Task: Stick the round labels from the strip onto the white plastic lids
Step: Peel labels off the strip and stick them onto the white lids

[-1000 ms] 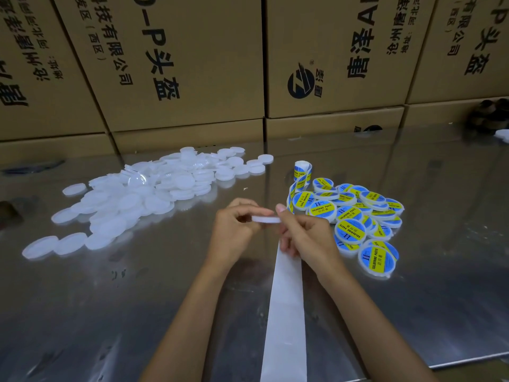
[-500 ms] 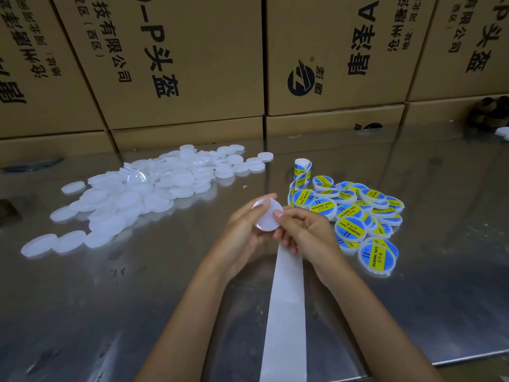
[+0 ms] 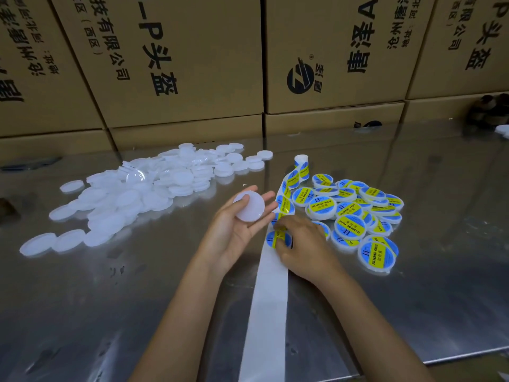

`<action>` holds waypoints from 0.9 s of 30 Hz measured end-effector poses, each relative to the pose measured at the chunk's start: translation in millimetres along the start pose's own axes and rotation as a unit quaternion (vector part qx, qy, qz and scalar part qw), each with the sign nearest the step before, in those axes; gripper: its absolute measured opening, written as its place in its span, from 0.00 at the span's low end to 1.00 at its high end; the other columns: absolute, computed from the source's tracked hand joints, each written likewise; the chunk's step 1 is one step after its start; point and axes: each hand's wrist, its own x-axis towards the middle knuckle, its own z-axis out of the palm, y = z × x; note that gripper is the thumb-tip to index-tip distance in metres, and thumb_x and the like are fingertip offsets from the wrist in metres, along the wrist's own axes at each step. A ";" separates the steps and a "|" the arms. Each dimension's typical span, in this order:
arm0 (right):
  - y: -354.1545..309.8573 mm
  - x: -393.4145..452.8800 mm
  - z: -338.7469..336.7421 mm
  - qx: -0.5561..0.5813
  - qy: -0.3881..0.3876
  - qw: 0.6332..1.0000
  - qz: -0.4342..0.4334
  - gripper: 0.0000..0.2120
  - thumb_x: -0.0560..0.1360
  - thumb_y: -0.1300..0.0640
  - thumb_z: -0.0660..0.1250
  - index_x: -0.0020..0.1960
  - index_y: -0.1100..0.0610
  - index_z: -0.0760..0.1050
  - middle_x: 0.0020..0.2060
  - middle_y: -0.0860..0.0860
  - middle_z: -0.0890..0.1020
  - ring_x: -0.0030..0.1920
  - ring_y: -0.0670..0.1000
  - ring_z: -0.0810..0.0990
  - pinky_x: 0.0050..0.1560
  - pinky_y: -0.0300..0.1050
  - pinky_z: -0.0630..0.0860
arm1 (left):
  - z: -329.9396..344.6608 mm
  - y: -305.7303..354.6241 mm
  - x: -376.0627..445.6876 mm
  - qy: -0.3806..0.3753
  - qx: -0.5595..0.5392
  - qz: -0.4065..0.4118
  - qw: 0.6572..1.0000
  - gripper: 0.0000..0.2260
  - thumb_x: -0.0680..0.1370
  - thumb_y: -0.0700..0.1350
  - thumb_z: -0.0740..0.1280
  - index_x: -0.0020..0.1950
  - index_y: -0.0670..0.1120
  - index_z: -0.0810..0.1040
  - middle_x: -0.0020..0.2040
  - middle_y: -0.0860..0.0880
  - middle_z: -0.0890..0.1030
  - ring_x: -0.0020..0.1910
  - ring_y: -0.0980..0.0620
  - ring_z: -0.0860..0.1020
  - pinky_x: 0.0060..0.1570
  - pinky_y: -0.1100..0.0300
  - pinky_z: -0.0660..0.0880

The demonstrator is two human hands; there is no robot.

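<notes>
From the head view, the left hand (image 3: 234,232) is lying palm up over the middle of the shiny metal tabletop (image 3: 413,285), its grip cradling a plain round white plastic lid (image 3: 249,206) under the thumb. Just beside it, the right hand (image 3: 303,244) is pinching a round blue-and-yellow label (image 3: 278,238) on the long white backing strip (image 3: 270,299). Bare white lids (image 3: 143,188) are heaping towards the far left edge; labelled lids (image 3: 355,213) are piling right, before brown cardboard boxes (image 3: 192,59).
</notes>
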 end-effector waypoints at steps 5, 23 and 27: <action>-2.1 -1.3 -4.5 0.022 -0.012 1.000 -0.001 0.15 0.73 0.53 0.69 0.60 0.50 0.79 0.56 0.43 0.80 0.61 0.46 0.74 0.66 0.47 0.65 | -7.9 -0.2 5.5 -0.001 0.019 -0.016 1.000 0.13 0.84 0.42 0.58 0.68 0.43 0.70 0.62 0.40 0.82 0.61 0.37 0.81 0.63 0.46 0.77; -3.9 0.0 -0.3 0.032 -0.017 0.999 -0.001 0.11 0.72 0.51 0.73 0.54 0.46 0.81 0.54 0.39 0.77 0.59 0.42 0.72 0.53 0.36 0.54 | -27.5 -14.6 20.7 0.078 0.036 -0.077 0.993 0.12 0.85 0.42 0.56 0.65 0.40 0.74 0.62 0.37 0.81 0.66 0.32 0.76 0.69 0.42 0.71; -3.1 -0.2 0.4 0.032 -0.011 0.999 -0.002 0.09 0.72 0.51 0.73 0.52 0.46 0.81 0.52 0.39 0.77 0.58 0.42 0.72 0.54 0.37 0.54 | -29.5 -14.2 21.2 0.093 0.027 -0.085 0.992 0.14 0.85 0.42 0.56 0.68 0.39 0.71 0.65 0.36 0.79 0.65 0.30 0.75 0.71 0.40 0.68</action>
